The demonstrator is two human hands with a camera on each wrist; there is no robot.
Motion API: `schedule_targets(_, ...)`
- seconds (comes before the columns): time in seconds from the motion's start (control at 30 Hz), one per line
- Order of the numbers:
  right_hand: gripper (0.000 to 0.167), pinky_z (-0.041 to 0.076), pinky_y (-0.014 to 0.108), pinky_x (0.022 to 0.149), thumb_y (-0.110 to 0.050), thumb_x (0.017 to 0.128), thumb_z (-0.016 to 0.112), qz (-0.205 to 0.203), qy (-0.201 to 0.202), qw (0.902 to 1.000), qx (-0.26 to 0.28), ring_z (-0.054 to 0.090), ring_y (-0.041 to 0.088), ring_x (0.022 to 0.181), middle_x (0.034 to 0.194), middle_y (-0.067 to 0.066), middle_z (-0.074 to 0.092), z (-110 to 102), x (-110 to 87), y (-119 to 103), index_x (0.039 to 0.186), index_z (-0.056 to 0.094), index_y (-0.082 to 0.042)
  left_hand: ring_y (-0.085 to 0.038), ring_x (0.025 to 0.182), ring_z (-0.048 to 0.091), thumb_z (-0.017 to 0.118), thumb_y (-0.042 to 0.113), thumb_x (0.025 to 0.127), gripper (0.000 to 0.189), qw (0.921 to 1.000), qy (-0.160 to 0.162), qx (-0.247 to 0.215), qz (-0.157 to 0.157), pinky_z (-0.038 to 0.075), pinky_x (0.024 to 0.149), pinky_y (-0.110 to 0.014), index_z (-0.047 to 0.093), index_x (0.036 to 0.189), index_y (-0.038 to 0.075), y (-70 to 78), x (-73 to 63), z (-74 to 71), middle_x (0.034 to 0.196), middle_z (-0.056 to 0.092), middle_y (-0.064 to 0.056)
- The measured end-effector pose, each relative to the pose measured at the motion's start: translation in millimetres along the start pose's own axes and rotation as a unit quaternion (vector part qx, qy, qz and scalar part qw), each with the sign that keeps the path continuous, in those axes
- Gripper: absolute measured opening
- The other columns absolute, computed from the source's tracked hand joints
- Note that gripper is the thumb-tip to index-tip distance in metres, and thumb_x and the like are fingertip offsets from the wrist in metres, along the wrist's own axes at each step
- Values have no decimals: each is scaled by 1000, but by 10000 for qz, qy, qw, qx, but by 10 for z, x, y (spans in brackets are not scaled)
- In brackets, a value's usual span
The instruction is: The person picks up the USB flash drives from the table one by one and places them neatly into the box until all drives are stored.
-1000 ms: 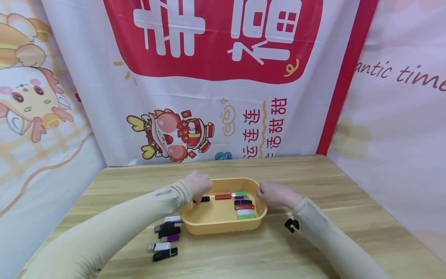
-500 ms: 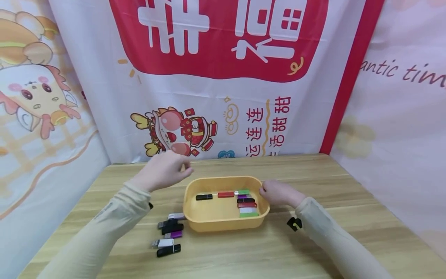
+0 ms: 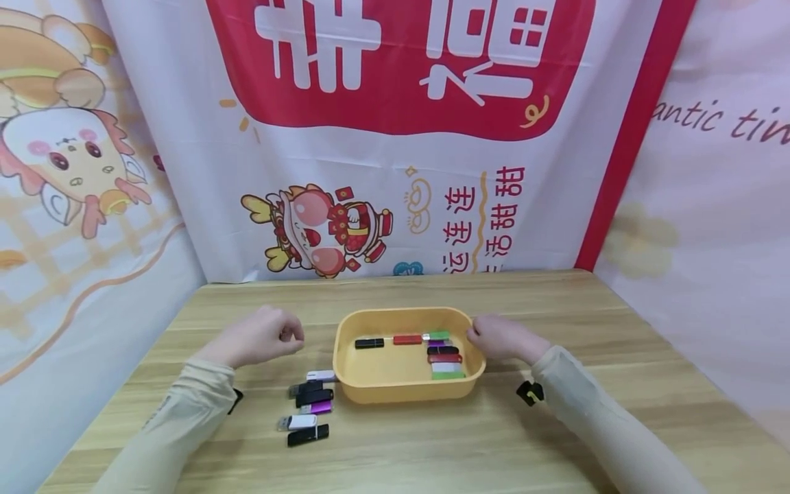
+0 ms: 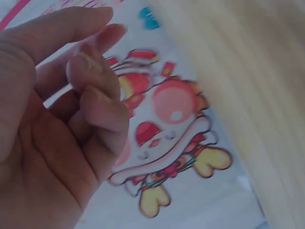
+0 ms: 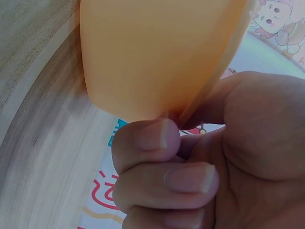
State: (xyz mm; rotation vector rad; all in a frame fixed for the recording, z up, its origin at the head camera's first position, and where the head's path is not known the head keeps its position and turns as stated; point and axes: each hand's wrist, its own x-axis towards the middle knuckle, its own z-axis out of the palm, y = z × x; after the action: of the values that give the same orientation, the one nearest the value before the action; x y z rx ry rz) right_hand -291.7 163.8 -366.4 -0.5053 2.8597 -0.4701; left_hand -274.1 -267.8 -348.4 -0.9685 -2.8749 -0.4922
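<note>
My right hand (image 3: 501, 338) pinches the rim of a yellow plastic tray (image 3: 395, 392) at its right end; in the right wrist view the thumb and curled fingers grip the tray's edge (image 5: 157, 52). To the left of the tray my left hand (image 3: 256, 336) hovers over the table, fingers loosely curled and holding nothing, as the left wrist view confirms. Inside the tray lie several USB sticks: a black one (image 3: 369, 344) at the left, a red one (image 3: 407, 339) along the back and a stack down the right side, including a white one (image 3: 446, 367).
Several more USB sticks lie on the wooden table (image 3: 395, 453) left of the tray, among them a purple one (image 3: 317, 407), a white one (image 3: 299, 422) and a black one (image 3: 308, 436). Printed cloth (image 3: 345, 151) hangs behind and at both sides.
My left hand has left the inside of the tray, rising out and to the left. A black USB stick now lies uncovered there. My right hand keeps its hold on the rim.
</note>
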Motion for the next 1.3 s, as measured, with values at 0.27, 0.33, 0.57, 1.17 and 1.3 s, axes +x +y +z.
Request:
schedule_targets(0.27,30,47,32,54,-20,103,44,-27,33,9999,-115,50,15,55,66,5,52,2,8,0,79,57,-8,-8,71,56,77,14,76,10,9980,-626,87,-59,49,65,-30,73,85,15,-59,40,241,74,58,14)
schedule_targets(0.33,30,47,32,55,-20,104,44,-6,27,9999,-112,50,16,56,67,5,52,-2,4,-11,80,57,-8,-7,70,56,78,13,76,10,9978,-662,47,-79,50,65,-30,72,84,14,-66,36,258,73,58,14)
schedule_targets(0.57,27,47,32,55,-19,104,43,-21,0,10000,-40,51,16,57,68,6,53,-20,-17,-35,85,58,-7,-6,69,56,83,12,73,17,9963,-837,-109,-157,50,65,-30,72,86,15,-74,16,283,72,59,15)
schedule_targets(1.17,29,47,34,58,-18,104,41,-258,49,9994,-221,52,17,58,67,6,51,-44,-17,-6,83,57,-6,-7,67,58,83,7,71,19,9948,-947,-375,-81,51,65,-30,73,84,16,-73,60,331,70,61,14)
schedule_targets(1.3,30,46,34,56,-18,104,42,-260,51,9993,-257,51,17,57,66,5,51,-33,-15,-9,80,56,-7,-7,68,59,83,7,70,18,9945,-961,-412,-89,51,66,-30,72,83,16,-82,52,353,71,61,14)
